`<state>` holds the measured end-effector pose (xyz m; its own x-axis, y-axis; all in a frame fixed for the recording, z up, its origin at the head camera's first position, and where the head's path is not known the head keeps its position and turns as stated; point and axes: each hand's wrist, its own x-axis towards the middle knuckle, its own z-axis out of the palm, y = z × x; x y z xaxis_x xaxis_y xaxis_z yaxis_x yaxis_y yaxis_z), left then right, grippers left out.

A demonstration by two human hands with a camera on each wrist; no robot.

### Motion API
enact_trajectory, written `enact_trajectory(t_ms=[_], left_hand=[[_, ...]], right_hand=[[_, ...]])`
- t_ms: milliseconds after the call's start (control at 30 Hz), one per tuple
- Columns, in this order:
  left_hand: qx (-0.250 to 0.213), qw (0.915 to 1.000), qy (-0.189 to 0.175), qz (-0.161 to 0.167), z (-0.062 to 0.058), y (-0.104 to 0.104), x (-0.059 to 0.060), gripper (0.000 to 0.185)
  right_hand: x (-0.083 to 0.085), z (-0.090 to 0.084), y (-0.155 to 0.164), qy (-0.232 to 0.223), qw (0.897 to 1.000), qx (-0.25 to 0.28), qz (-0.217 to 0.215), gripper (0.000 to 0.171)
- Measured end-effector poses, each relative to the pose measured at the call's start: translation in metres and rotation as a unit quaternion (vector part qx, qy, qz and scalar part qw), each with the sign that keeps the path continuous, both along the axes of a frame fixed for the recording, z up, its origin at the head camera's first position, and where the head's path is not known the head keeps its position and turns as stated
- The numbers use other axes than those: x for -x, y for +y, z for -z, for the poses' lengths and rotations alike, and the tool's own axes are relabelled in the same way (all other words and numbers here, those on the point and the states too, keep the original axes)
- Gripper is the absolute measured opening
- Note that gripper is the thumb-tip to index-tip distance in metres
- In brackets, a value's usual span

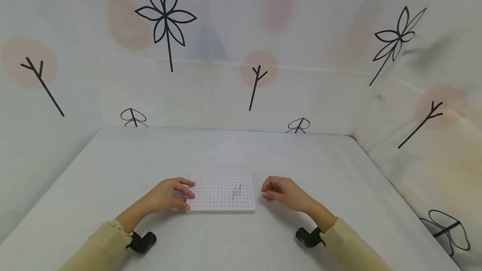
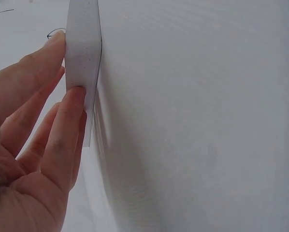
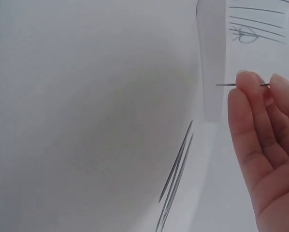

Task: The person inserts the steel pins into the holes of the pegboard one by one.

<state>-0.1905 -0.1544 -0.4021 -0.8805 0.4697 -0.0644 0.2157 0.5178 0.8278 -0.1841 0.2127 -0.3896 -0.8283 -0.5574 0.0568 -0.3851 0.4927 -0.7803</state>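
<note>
A white board (image 1: 211, 187) with rows of small holes lies flat. Several thin needles (image 1: 237, 191) stand up from its right half; the right wrist view shows such needles (image 3: 256, 21) side by side. At the board's left edge is my left hand (image 1: 171, 195), its spread fingertips touching the side wall (image 2: 81, 58) and the thumb near the front corner. To the right of the board, my right hand (image 1: 284, 193) pinches a needle (image 3: 225, 85) between thumb and fingertips. Its tip overlaps the board's side in the right wrist view.
More loose needles (image 3: 176, 169) lie together on the white tablecloth (image 1: 229, 241), beside the board. Behind the table hangs a pale cloth wall (image 1: 211, 87) with black plant drawings. A dark wrist device (image 1: 142, 242) sits under each sleeve cuff.
</note>
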Motion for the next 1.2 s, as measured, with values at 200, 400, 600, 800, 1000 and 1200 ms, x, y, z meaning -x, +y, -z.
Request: enact_trajectory(t_ms=[200, 400, 600, 800, 1000, 1200], left_hand=[[0.003, 1.0000, 0.002, 0.003, 0.000, 0.000, 0.000, 0.025], [0.017, 0.9998, 0.013, 0.002, 0.000, 0.000, -0.001, 0.024], [0.021, 0.9997, 0.015, 0.001, 0.000, -0.001, -0.001, 0.024], [0.021, 0.9996, 0.017, 0.002, 0.001, 0.000, 0.000, 0.023], [0.018, 0.9998, 0.013, 0.003, 0.000, 0.000, 0.000, 0.023], [0.011, 0.9999, 0.008, 0.006, -0.001, -0.001, 0.000, 0.023]], right_hand=[[-0.003, -0.006, -0.010, 0.000, 1.000, 0.025, 0.017, 0.008], [-0.002, -0.008, -0.017, -0.016, 0.998, 0.056, 0.012, 0.008], [0.001, -0.004, -0.023, -0.026, 0.997, 0.072, -0.002, 0.009], [0.003, -0.001, -0.030, -0.015, 0.998, 0.065, -0.009, 0.008], [0.004, -0.001, -0.039, -0.017, 0.997, 0.072, -0.018, 0.009], [0.004, 0.001, -0.046, -0.008, 0.998, 0.062, -0.020, 0.009]])
